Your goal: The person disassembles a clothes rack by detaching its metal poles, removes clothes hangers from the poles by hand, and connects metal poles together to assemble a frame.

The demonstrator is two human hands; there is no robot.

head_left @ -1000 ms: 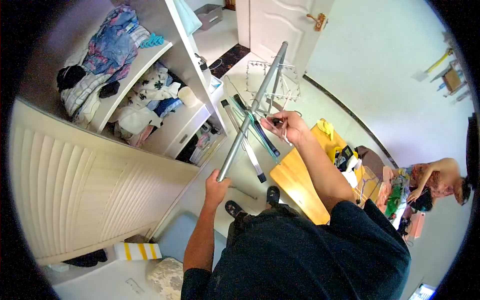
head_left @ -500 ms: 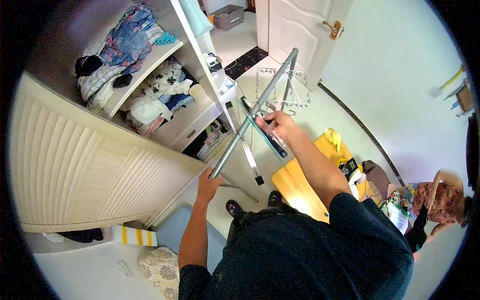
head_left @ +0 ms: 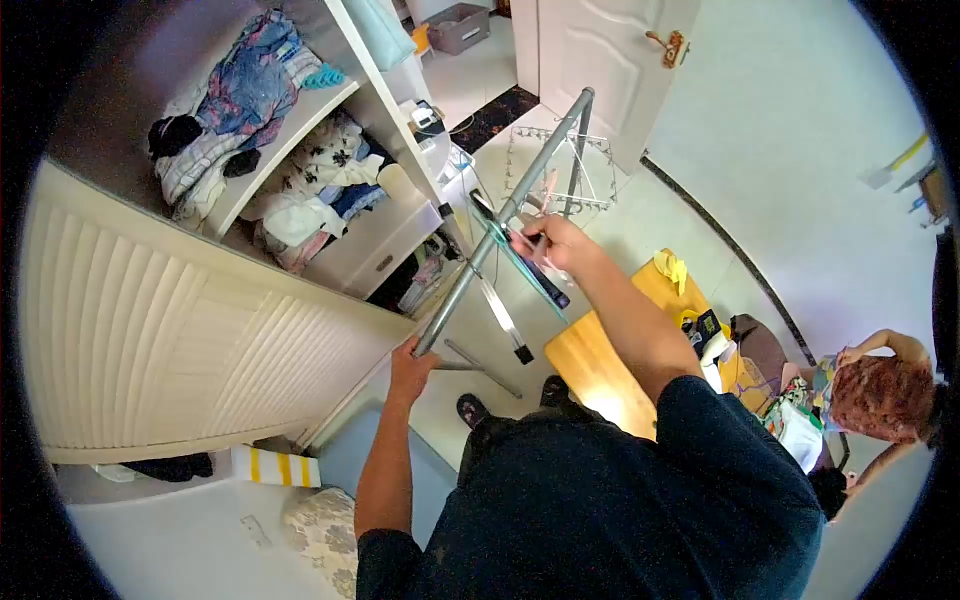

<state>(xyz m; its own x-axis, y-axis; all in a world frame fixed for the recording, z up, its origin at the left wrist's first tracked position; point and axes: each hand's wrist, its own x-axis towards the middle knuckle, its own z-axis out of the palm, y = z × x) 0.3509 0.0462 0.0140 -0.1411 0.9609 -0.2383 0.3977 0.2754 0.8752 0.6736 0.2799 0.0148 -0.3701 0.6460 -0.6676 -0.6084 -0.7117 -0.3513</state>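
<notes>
A grey metal clothes rack (head_left: 541, 166) stands in front of me, its top rail running diagonally away. My left hand (head_left: 408, 370) is closed around the near end of that rail. Several clothes hangers (head_left: 547, 286), teal, dark and pale, hang at its middle. My right hand (head_left: 555, 243) is closed at the hangers beside the rail, apparently gripping a pale pinkish one; the fingers partly hide it. A white hanger with a black end (head_left: 505, 320) hangs nearer to me. Beyond the rail is a square clip-type drying hanger (head_left: 592, 203).
On the left, an open cabinet (head_left: 300, 128) holds piled clothes (head_left: 248, 85) above a louvred door (head_left: 190, 330). A wooden bench (head_left: 595, 372) stands right of my feet, with a yellow cloth (head_left: 671, 270) on it. Another person (head_left: 882, 398) is at the far right near more clothes. A white door (head_left: 610, 70) stands behind.
My right hand has shifted slightly at the hangers, still beside the rail. My left hand stays on the rail end. The person at the right has moved an arm and bent further.
</notes>
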